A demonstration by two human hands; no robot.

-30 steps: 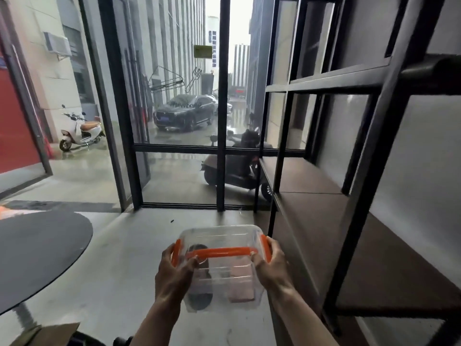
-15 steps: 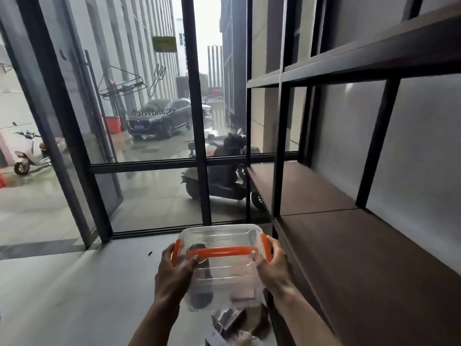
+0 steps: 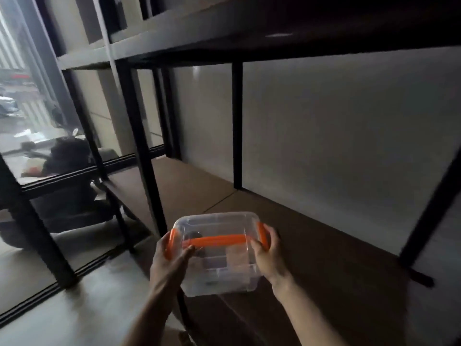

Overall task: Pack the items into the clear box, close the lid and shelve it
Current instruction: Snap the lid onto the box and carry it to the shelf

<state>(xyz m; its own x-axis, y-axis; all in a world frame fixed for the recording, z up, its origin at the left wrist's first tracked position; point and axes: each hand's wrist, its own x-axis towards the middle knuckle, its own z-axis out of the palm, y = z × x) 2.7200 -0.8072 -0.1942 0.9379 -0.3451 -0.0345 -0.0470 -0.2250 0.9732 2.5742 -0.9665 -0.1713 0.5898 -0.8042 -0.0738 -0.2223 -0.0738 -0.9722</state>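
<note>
1. Grey floor (image 3: pixel 82 308) lies nearest, below both forearms.
2. Left hand (image 3: pixel 169 260) and right hand (image 3: pixel 268 257) clasp the lidded clear box (image 3: pixel 219 258) by its orange end clips.
3. Box hangs over the brown shelf board (image 3: pixel 324 265) front edge.
4. Beyond, black shelf frame (image 3: pixel 237 126) and pale wall (image 3: pixel 349 146).

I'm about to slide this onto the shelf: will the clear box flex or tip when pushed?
The clear box looks like rigid plastic, so probably little flex. It's low and wide, so unlikely to tip. Contents look few, probably light; both hands, left hand and right hand, grip its orange latches.
</note>
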